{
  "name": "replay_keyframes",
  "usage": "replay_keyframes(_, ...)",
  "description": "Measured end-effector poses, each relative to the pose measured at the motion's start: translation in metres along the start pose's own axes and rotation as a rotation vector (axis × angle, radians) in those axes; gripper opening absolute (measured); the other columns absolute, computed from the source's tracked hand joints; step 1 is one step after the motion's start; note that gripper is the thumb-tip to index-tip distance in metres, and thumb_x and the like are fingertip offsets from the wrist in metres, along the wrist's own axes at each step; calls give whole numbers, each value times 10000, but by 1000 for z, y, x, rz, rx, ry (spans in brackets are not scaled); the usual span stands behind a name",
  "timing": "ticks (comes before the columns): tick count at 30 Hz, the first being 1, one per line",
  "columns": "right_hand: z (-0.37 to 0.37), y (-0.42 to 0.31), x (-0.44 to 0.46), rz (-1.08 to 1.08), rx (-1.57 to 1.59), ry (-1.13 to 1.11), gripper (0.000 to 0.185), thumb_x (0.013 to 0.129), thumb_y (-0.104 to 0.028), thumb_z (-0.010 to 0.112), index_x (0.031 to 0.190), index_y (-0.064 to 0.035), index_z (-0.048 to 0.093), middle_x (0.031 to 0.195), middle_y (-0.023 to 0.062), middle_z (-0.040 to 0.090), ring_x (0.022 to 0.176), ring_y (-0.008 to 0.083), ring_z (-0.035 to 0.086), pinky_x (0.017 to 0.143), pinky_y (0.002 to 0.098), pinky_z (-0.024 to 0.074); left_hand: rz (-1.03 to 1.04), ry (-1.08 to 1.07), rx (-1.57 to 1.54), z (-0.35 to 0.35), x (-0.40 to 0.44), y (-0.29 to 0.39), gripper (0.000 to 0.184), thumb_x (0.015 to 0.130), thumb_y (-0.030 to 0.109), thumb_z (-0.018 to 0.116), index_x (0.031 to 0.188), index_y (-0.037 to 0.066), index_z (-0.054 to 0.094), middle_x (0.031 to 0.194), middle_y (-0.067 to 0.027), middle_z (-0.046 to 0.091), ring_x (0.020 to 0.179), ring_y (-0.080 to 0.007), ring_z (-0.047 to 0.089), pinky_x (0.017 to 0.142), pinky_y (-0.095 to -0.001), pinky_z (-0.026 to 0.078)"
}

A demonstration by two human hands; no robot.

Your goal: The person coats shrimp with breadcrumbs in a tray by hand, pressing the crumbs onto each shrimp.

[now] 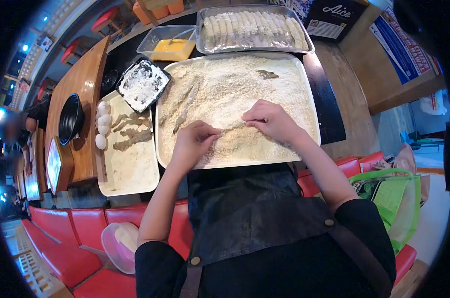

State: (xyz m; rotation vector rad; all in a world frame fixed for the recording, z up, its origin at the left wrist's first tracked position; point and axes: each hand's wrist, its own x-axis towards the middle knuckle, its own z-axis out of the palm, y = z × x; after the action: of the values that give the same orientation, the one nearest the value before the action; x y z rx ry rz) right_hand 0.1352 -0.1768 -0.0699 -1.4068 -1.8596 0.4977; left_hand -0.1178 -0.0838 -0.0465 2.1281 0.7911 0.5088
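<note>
Both hands are over a large white tray [312, 107] spread with pale breadcrumbs [235, 79]. Between them lies a crumb-coated shrimp [233, 125], stretched sideways. My left hand [195, 144] pinches near its left end, the fingers pressed together. At its right end, my right hand [269, 119] is closed, thumb against fingertips. Thinly coated shrimp [187, 105] lie on the crumbs at the left of the tray. A small dark piece [268, 74] rests on the crumbs at the upper right.
A smaller tray [130, 181] at left holds uncoated shrimp [133, 138] and eggs [103, 120]. Beyond are a black dish of white flour [141, 85], a tub of yellow liquid [170, 48] and a tray of coated shrimp [249, 30]. A black bowl [71, 119] stands further left.
</note>
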Motion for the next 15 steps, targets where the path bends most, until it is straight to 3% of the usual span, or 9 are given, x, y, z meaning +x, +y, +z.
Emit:
replay_keyframes(2,2,6,-1,-48,-26,0,334,760,-50,767,1085,-76,696,989,93,672,896,215,635,718,338,525,33,-16,30,-2,0,-4,170,769,55,776,938,60,758,830,-78,672,745,-176,641,663,-284,506)
replay_keyframes(5,-14,-16,3,14,-12,75,310,795,-69,743,1100,-70,691,1019,103,681,941,228,641,781,345,524,55,-65,65,-10,6,-2,207,773,78,774,978,59,750,861,-84,672,734,-179,642,663,-286,510)
replay_keyframes(8,-29,-10,11,-27,-131,381,239,849,-122,697,1077,-50,690,1047,131,685,998,299,624,894,381,501,-13,-152,-28,-18,6,3,231,788,127,759,1009,62,739,890,-97,670,740,-200,653,680,-302,515)
replay_keyframes(10,-39,4,14,28,-148,509,262,874,-123,670,1123,-42,675,1100,132,674,1045,297,622,930,365,482,-72,-275,-78,-23,8,4,255,793,143,758,1035,66,732,930,-103,681,790,-219,669,712,-308,523)
replay_keyframes(13,-39,19,17,33,-247,675,239,898,-121,635,1120,-38,665,1061,143,670,1040,304,608,919,387,486,270,-140,55,-16,30,1,248,829,156,732,1061,66,723,977,-103,695,878,-235,679,769,-330,524)
replay_keyframes(15,-35,26,14,35,-265,702,231,909,-116,617,1123,-41,664,1062,143,663,1044,304,602,920,386,483,331,-185,-25,-3,45,-2,343,864,165,702,1194,80,665,1164,-125,655,1067,-258,638,894,-344,505)
